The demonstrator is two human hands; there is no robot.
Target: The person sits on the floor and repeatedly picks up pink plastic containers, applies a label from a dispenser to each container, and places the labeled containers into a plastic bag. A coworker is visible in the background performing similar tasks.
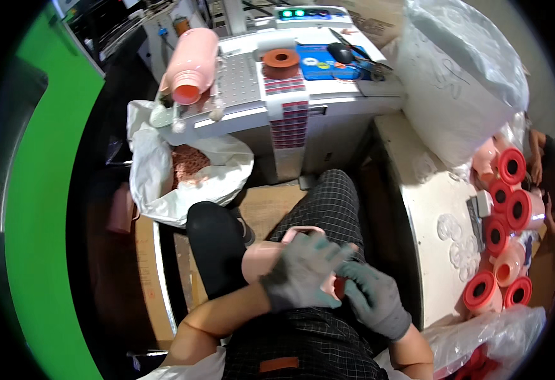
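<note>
A pink plastic bottle [258, 261] lies sideways across my lap, its base to the left and its mouth to the right. A pink loop handle stands out on its far side. My left hand [306, 269], in a grey knitted glove, lies over the bottle's body and grips it. At the bottle's reddish mouth is my right hand [377, 296], also gloved, with its fingers curled in close to the rim. Whatever sits between those fingers is hidden from me.
Ahead stands a white machine table [239, 76] bearing another pink bottle [195, 60], a brown tape roll [281, 63] and scissors [369, 63]. A white sack [154, 168] hangs before it. On the right bench [429, 247] are several pink bottles with red rings [521, 210] and clear rings [462, 253].
</note>
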